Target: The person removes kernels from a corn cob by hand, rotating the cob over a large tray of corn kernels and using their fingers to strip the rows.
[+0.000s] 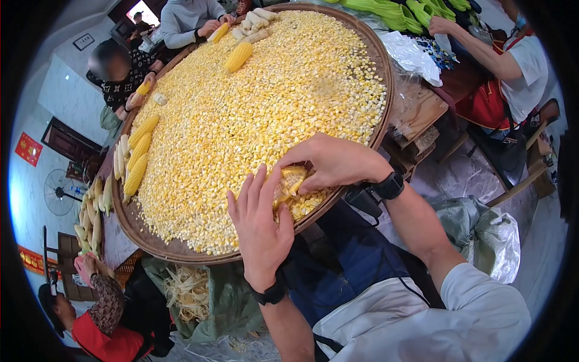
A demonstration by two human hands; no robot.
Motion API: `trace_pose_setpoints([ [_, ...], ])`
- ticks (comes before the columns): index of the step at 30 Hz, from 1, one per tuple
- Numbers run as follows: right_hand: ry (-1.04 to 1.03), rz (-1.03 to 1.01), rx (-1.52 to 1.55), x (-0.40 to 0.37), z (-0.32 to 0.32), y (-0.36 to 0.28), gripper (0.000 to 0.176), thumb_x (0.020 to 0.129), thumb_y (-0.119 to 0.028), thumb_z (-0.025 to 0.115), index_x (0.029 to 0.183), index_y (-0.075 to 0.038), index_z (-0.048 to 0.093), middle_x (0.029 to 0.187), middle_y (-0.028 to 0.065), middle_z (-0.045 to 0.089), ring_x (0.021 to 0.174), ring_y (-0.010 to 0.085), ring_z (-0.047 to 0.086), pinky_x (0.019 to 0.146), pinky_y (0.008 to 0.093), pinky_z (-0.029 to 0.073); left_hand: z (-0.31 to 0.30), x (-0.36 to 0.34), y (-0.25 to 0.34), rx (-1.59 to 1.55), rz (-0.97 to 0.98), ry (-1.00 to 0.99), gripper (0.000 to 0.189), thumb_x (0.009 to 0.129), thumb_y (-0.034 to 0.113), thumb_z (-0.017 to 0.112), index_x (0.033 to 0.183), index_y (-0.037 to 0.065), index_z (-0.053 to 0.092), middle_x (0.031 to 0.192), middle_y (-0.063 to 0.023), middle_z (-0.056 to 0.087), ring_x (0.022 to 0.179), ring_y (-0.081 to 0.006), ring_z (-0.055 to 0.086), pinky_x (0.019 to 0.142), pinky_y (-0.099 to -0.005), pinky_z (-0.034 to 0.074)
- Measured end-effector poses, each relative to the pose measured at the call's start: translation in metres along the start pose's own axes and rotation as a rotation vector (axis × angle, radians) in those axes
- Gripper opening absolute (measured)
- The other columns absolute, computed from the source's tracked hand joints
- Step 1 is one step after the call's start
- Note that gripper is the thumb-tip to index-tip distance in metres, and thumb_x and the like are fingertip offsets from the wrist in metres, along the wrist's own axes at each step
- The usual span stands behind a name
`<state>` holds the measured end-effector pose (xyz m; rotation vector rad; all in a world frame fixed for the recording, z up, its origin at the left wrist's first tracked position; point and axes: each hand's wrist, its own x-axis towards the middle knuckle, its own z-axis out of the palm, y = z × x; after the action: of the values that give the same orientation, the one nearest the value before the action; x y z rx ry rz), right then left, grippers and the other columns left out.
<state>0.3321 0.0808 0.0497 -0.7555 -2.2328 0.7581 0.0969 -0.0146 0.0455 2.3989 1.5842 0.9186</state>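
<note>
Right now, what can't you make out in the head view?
Head view, cob underside: hidden by left hand and right hand.
Head view, most of tray floor: buried under kernels.
Head view, grey-sleeved co-worker's head: cut off by top edge.
Head view, plaque text: too small.

Letters on a framed wall sign [83, 41], a red wall poster [28, 149] and a red banner [37, 259] are too small to read; no text is legible.

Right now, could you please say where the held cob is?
In the head view's centre, the cob is between both hands, inside the tray's near rim.
</note>
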Motion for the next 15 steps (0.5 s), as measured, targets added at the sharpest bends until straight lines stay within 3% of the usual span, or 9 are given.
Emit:
trace_pose_setpoints([
  [4, -0.036, 0.019, 0.050, 0.0013, -0.0002, 0.0002, 0.059, 0.076, -0.012, 0.095, 0.131, -0.004, 0.077, 0.106, 0.0206, 0.081, 0.101, 0.0418, 0.078, 0.088, 0.0478, 0.060, 0.0007, -0.0014, -0.0018, 0.085, 0.022, -0.022, 0.067, 0.095, 0.012, 0.068, 0.162, 0.020, 0.065, 0.172, -0.0118, 0.056, 0.160, -0.0383, 0.049, 0.137, -0.0672, 0.020],
  [10, -0.029, -0.005, -0.063, -0.0007, 0.0035, 0.0009, 0.065, 0.074, -0.015, 0.099, 0.133, -0.004, 0.074, 0.107, 0.0200, 0.081, 0.103, 0.0432, 0.078, 0.089, 0.0502, 0.059, 0.0018, -0.0031, -0.0073, 0.054, 0.049, -0.030, 0.063, 0.093, 0.010, 0.069, 0.154, 0.024, 0.073, 0.171, -0.0110, 0.058, 0.159, -0.0382, 0.051, 0.137, -0.0670, 0.023],
  [15, -0.051, 0.019, -0.075, -0.0003, 0.0021, -0.0037, 0.057, 0.073, -0.013, 0.098, 0.124, -0.002, 0.075, 0.103, 0.0196, 0.079, 0.102, 0.0440, 0.077, 0.089, 0.0510, 0.059, -0.0018, -0.0033, -0.0070, 0.034, 0.066, -0.033, 0.059, 0.093, 0.008, 0.070, 0.149, 0.023, 0.078, 0.169, -0.0095, 0.060, 0.157, -0.0369, 0.053, 0.137, -0.0649, 0.023],
])
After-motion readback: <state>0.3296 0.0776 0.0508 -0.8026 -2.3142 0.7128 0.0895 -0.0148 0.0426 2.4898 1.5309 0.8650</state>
